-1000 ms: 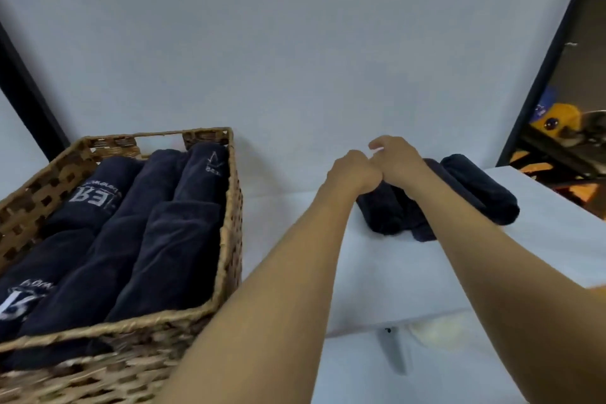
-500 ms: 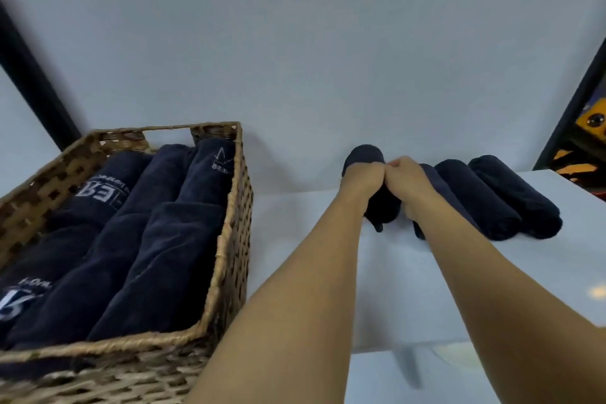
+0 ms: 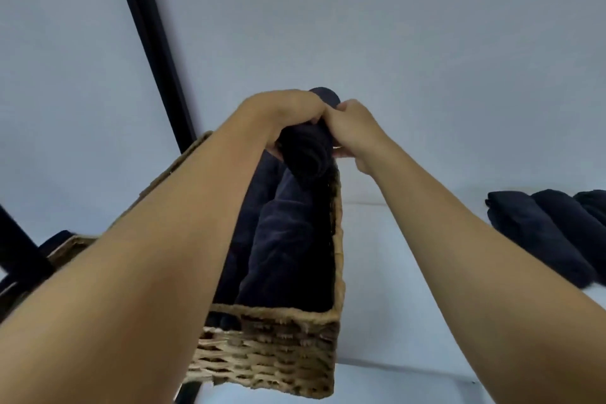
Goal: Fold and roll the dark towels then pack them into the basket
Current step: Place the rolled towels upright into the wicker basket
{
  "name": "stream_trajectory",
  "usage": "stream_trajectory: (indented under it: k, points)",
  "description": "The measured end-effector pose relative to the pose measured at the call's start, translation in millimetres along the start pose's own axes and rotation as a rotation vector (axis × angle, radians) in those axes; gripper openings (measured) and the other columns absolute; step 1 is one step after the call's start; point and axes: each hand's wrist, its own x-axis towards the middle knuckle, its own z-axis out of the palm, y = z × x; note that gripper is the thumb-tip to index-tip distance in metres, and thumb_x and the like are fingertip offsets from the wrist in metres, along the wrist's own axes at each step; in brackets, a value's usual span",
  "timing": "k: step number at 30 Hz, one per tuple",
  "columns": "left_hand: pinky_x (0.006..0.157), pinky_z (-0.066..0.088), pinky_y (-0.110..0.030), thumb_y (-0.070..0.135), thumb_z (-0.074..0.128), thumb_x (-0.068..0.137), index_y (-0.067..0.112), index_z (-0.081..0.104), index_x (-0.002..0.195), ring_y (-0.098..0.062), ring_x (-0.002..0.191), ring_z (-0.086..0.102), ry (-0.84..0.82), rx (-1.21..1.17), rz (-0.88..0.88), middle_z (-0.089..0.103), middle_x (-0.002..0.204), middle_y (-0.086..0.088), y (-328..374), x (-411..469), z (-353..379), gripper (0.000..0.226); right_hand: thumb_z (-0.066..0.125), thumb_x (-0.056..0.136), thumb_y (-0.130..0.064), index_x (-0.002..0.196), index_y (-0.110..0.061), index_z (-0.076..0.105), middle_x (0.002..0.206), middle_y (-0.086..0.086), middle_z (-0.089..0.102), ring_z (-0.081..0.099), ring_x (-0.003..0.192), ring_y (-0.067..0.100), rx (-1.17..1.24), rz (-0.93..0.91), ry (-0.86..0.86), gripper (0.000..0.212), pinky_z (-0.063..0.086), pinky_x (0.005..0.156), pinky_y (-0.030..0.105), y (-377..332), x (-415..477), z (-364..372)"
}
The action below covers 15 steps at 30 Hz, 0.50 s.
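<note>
Gripping rolled towel (image 3: 306, 154) in left hand (image 3: 288, 111) and right hand (image 3: 354, 128), above basket (image 3: 338, 239) rim, spare rolls (image 3: 541, 233) well apart

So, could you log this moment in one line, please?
left hand, right hand: grip rolled dark towel | over wicker basket | rolled towels on table

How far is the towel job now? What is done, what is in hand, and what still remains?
Done: packed towels lie in the basket. In hand: the left hand and the right hand both grip a rolled towel above the basket's far end, not yet put in. Left: three rolled towels, one partly cut off by the frame, wait on the table.
</note>
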Motion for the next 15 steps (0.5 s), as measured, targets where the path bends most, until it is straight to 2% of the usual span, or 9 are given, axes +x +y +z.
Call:
stream_trajectory:
  k: [2,5,9,11,15]
  points:
    - [0.07,0.056,-0.04,0.008,0.041,0.085,0.007,0.058,0.111,-0.029,0.088,0.065,-0.044,-0.037,-0.05,0.066,0.102,-0.015,-24.1,7.8,-1.4,0.031,0.056,0.086,-0.036,0.11,-0.009,0.056,0.095,0.006,0.063,0.061,0.079,0.021,-0.218,-0.002,-0.053,0.037,0.05,0.054,0.027,6.7,-3.6,13.5]
    - [0.066,0.054,-0.038,0.005,0.038,0.088,0.006,0.057,0.118,-0.028,0.09,0.064,-0.102,-0.14,-0.076,0.066,0.104,-0.015,-52.3,19.2,6.6,0.035,0.053,0.092,-0.032,0.119,-0.007,0.055,0.105,0.005,0.058,0.058,0.099,0.025,-0.582,-0.083,-0.053,0.037,0.046,0.074,0.03,13.2,-7.7,20.9]
    - [0.068,0.056,-0.037,0.002,0.035,0.091,0.003,0.06,0.119,-0.03,0.093,0.066,-0.111,-0.271,-0.06,0.068,0.111,-0.018,-71.4,27.3,20.5,0.037,0.051,0.093,-0.025,0.105,-0.007,0.056,0.113,0.014,0.062,0.056,0.092,0.028,-0.856,-0.128,-0.021,0.022,0.04,0.068,0.031,17.6,-4.2,27.5]
    - [0.067,0.057,-0.035,0.004,0.033,0.094,0.006,0.062,0.115,-0.027,0.093,0.066,-0.123,-0.247,-0.047,0.068,0.112,-0.018,-74.0,29.3,26.5,0.036,0.051,0.093,-0.022,0.104,-0.009,0.056,0.115,0.014,0.061,0.057,0.096,0.029,-0.934,-0.121,-0.008,0.017,0.037,0.068,0.031,22.8,-5.2,29.0]
    - [0.05,0.049,-0.025,0.006,0.033,0.099,0.013,0.058,0.089,-0.019,0.074,0.059,-0.166,-0.147,-0.067,0.064,0.091,-0.009,-70.0,24.5,29.4,0.028,0.052,0.093,-0.017,0.127,-0.004,0.053,0.126,0.013,0.056,0.058,0.109,0.031,-0.958,-0.084,0.011,0.036,0.038,0.072,0.031,29.2,-9.3,28.7]
